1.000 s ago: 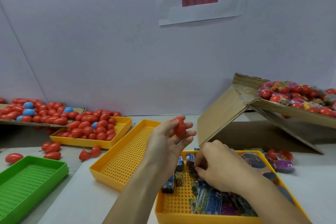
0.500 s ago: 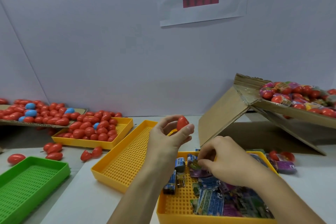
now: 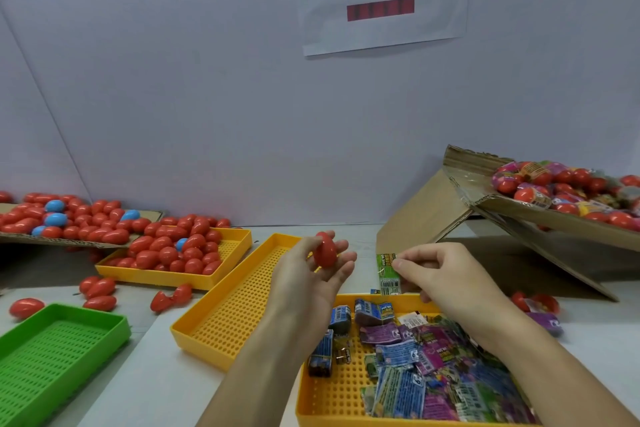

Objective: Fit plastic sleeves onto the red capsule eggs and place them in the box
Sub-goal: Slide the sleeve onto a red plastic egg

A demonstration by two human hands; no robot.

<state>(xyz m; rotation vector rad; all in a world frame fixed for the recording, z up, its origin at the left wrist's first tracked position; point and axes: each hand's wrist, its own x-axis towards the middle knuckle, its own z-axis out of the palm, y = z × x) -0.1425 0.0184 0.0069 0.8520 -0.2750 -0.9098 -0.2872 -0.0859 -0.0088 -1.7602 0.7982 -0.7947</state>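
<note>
Change: the right hand, which half a second ago was down among the loose sleeves in the near yellow tray, is now lifted clear of it with one green sleeve pinched out of the pile.
Left hand: the left hand keeps the red egg raised as before, only turned a little in the fingertips.
Meaning for the task: egg and sleeve are both in hand, so the picking step looks finished and the fitting step looks ready to start.
Egg and fingers: the egg stands roughly upright, cradled by the left thumb on its left side and the curled fingers on its right and beneath; its upper end shows bare.
Sleeve and fingers: the right thumb and forefinger pinch the sleeve by its right edge; it hangs flat and upright, not yet opened, above the tray's far rim.
Gap: sleeve and egg are near each other at about the same height, not touching.
Destination: the cardboard box of sleeved eggs sits tilted on the bench, to the right and behind.
</note>
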